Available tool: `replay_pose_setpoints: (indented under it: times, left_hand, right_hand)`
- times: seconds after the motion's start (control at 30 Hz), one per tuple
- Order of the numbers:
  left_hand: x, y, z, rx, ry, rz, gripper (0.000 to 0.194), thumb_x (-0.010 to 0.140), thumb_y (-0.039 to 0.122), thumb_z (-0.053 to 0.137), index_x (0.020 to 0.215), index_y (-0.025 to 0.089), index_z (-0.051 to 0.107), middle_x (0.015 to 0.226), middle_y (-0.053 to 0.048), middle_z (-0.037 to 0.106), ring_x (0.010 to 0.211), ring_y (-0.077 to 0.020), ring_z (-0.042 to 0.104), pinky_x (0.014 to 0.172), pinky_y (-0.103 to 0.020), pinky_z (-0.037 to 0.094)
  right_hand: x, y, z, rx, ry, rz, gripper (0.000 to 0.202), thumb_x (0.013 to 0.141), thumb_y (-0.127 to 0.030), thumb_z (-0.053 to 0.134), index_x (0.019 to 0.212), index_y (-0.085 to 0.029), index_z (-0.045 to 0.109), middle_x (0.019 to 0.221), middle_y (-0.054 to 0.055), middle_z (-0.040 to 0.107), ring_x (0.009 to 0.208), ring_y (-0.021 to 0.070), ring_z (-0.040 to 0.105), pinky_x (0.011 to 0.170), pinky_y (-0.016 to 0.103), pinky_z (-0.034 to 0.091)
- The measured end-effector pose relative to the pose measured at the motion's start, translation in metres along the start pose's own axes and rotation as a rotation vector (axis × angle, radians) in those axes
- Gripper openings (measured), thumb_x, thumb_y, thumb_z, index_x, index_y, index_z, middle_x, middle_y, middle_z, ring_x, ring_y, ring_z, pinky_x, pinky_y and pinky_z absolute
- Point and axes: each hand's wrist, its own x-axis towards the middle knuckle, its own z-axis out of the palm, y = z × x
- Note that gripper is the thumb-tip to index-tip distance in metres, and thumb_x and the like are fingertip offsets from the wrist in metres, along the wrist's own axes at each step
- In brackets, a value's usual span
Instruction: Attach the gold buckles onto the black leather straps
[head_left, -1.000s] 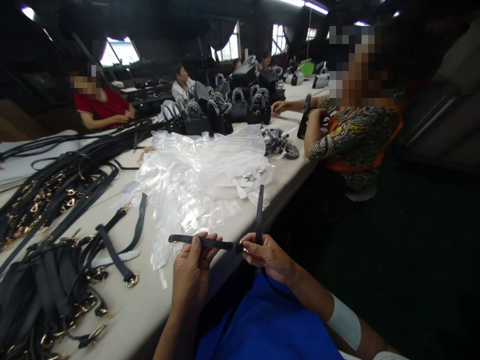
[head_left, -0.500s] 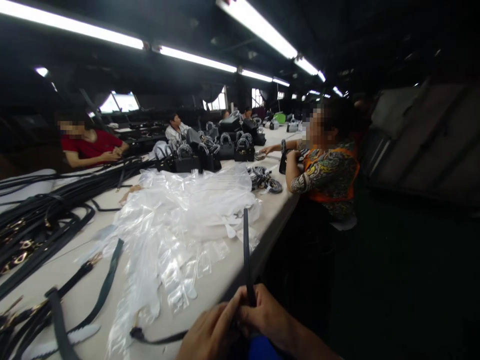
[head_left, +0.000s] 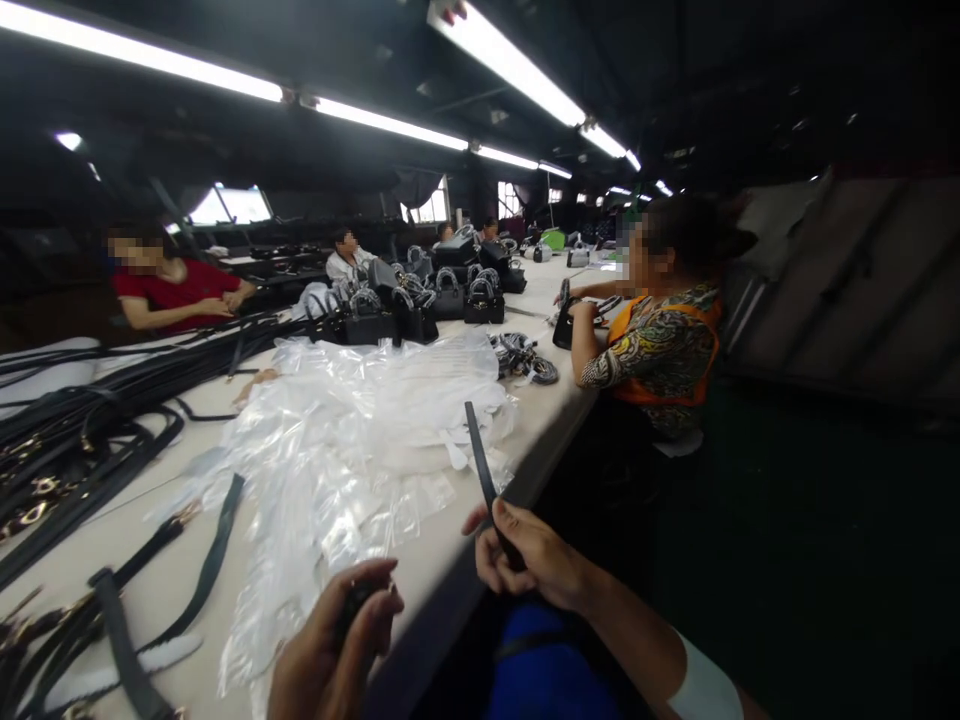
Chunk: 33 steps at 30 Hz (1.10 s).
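Note:
My right hand is closed round a flat black strap, whose free end sticks up above the thumb and leans left. To its left, my left hand is curled with thumb and fingers round a dark piece that looks like more black strap; most of it is hidden by the fingers. Both hands are over the near edge of the table, apart from each other. Beyond them lies a spread heap of clear plastic bags.
Black straps with gold-coloured hardware cover the left of the table. Black handbags and wrapped coils stand farther back. A co-worker in a patterned top sits at the right edge; another in red sits across.
My hands have moved apart: the left one toward the left, the right one slightly up with the strap. The strap now tilts left. The co-worker at right has drawn the far hand toward a bag.

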Motion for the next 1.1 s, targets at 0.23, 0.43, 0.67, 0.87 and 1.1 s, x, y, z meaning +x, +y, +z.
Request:
replay_pose_setpoints:
  times: [0.23, 0.43, 0.67, 0.87, 1.1]
  left_hand:
    - [0.009, 0.024, -0.004, -0.245, -0.213, -0.031, 0.029, 0.091, 0.041, 0.055, 0.11, 0.02, 0.059, 0.121, -0.012, 0.065, 0.107, -0.0264, 0.063, 0.063, -0.025, 0.05]
    - [0.003, 0.008, 0.006, -0.297, -0.365, -0.043, 0.021, 0.093, 0.037, 0.053, 0.104, 0.022, 0.062, 0.13, -0.009, 0.061, 0.088, -0.02, 0.068, 0.063, -0.026, 0.052]
    - [-0.002, 0.008, 0.018, -0.318, -0.492, -0.013, 0.018, 0.092, 0.034, 0.055, 0.104, 0.022, 0.061, 0.127, -0.008, 0.063, 0.056, -0.0085, 0.061, 0.058, -0.026, 0.053]
    - [-0.001, 0.006, 0.028, -0.259, -0.389, 0.038, 0.014, 0.091, 0.031, 0.056, 0.099, 0.021, 0.063, 0.117, -0.006, 0.066, 0.083, -0.0146, 0.065, 0.077, -0.028, 0.053]
    - [0.0, -0.001, 0.037, -0.231, -0.204, 0.019, 0.015, 0.089, 0.033, 0.061, 0.097, 0.021, 0.061, 0.071, 0.003, 0.061, 0.051, -0.0083, 0.054, 0.055, -0.023, 0.046]
  right_hand:
    - [0.003, 0.004, 0.009, 0.273, -0.417, 0.174, 0.058, 0.099, -0.051, 0.03, 0.085, -0.005, 0.064, 0.046, 0.003, 0.058, 0.025, 0.0038, 0.024, 0.029, 0.018, 0.012]
    - [0.003, 0.014, 0.006, 0.39, -0.496, 0.223, 0.06, 0.101, -0.045, 0.025, 0.085, -0.003, 0.065, 0.045, 0.004, 0.058, 0.025, 0.0037, 0.025, 0.029, 0.017, 0.017]
    - [0.009, 0.027, -0.005, 0.465, -0.728, 0.324, 0.062, 0.1, -0.045, 0.024, 0.089, 0.001, 0.064, 0.049, 0.007, 0.062, 0.024, 0.0049, 0.028, 0.025, 0.018, 0.015]
    - [0.02, 0.048, -0.007, 0.67, -0.904, 0.353, 0.063, 0.102, -0.041, 0.015, 0.104, 0.003, 0.06, 0.058, 0.01, 0.067, 0.027, 0.0085, 0.041, 0.023, 0.019, 0.022]
    - [0.022, 0.058, 0.007, 0.706, -0.858, 0.343, 0.051, 0.1, -0.049, 0.033, 0.104, -0.005, 0.059, 0.06, 0.006, 0.067, 0.028, 0.0066, 0.042, 0.025, 0.016, 0.023]
